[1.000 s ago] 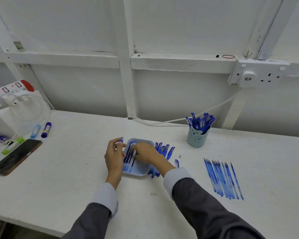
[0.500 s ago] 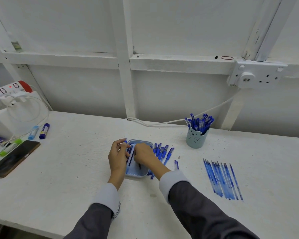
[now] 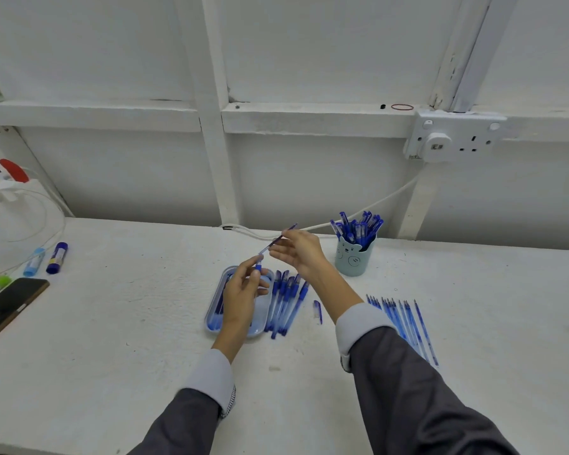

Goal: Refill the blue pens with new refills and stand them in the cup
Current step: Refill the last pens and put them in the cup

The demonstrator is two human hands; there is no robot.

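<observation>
- the held pen is lifted off the table, above the far end of the tray. it slants, with its blue low end toward 7 o'clock and a thin dark shaft toward 1 o'clock.
- the left hand pinches the blue low end between thumb and fingertips.
- the right hand grips the upper stretch of the same pen with thumb and forefinger, the other fingers loosely spread. the shaft tip pokes out past it. i cannot tell whether that shaft is a bare refill or part of the barrel.
- the tray is pale blue and oval, lying under the left hand with blue pen parts inside it.
- loose pens lie side by side on the table, just beside the tray at its 3 o'clock.
- a single cap lies further out at 3 o'clock, apart from them.
- the refills lie in a neat row, well apart at 3 o'clock, partly hidden behind the right sleeve.
- the cup stands upright at 2 o'clock from the tray, near the right hand, with standing pens bunched in it.
- two glue sticks lie well off at 10 o'clock.
- a phone lies at 9 o'clock near the table edge.
- a wall socket sits high at 1 o'clock.
</observation>
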